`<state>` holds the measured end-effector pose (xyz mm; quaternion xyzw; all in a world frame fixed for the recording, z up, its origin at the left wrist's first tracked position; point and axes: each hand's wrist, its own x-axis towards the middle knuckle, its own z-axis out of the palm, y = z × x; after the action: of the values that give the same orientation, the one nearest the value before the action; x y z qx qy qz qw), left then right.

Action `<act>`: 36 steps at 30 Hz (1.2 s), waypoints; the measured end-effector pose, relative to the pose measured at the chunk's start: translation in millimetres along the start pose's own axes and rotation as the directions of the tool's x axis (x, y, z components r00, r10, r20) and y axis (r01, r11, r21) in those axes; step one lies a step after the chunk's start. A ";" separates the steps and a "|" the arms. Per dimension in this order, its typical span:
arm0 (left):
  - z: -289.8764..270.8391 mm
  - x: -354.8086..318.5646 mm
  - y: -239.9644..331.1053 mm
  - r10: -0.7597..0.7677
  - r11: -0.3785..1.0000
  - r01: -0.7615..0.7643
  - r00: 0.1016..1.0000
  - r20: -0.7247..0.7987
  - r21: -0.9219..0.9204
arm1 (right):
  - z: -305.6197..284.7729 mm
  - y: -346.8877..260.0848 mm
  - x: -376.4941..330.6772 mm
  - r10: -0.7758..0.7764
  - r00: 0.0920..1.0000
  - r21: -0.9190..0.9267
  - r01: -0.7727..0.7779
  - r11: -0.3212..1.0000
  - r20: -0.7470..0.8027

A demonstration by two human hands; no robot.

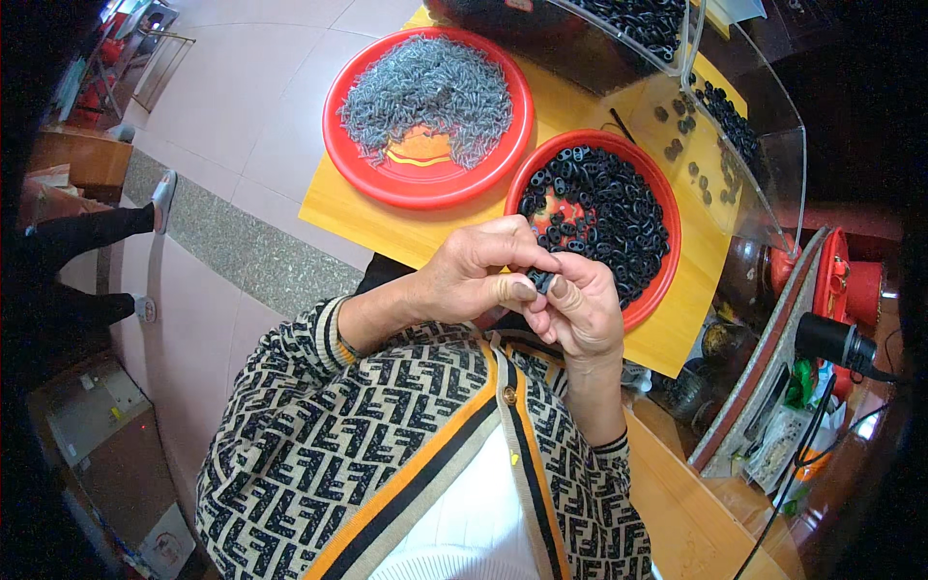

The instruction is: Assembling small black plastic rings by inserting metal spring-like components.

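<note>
In front of my chest my two hands meet, fingertips pinched together. Between them shows a small black oval piece [540, 279], partly hidden by the fingers. My left hand [476, 275] is closed on it with thumb and forefinger, and my right hand [588, 307] pinches the same piece from the other side. Just beyond the hands, a red round tray [675, 215] holds many loose black pieces [633, 208], most of them oval with holes. Farther left stands a second red tray [333, 145], heaped with small, slender grey pieces [425, 92] that look like screws.
Both trays stand on a yellow board [353, 211]. Clear plastic bins [773, 145] with more black pieces are at the far right. A black cylindrical device [836, 343] with a cable is at right. Another person's legs [92, 237] show at the left.
</note>
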<state>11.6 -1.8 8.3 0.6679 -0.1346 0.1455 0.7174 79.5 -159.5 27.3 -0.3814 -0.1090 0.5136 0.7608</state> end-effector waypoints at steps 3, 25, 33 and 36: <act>1.9 -2.3 -3.6 0.010 1.000 -0.010 1.000 -0.021 -0.013 | 2.2 2.6 -0.6 -0.017 1.000 0.001 0.018 1.000 -0.018; 6.3 -8.8 -7.1 -0.127 0.990 0.116 0.983 -0.135 -0.083 | 4.9 -20.0 6.5 -0.024 0.965 -0.427 -0.094 0.899 -0.262; -13.7 -24.8 -13.3 -0.174 0.983 0.155 0.957 -0.230 -0.099 | -14.3 -188.9 23.3 -0.613 0.697 -0.386 0.484 0.785 -0.372; -26.1 -34.9 -10.4 -0.229 0.973 0.214 0.927 -0.296 -0.083 | -13.3 -162.9 31.7 -0.651 0.689 -0.741 0.248 0.624 -0.318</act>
<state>-16.6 22.6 -16.6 0.6307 0.0499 0.1611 0.7575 215.0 -167.9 123.7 -0.7086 -0.1471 0.0876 0.6845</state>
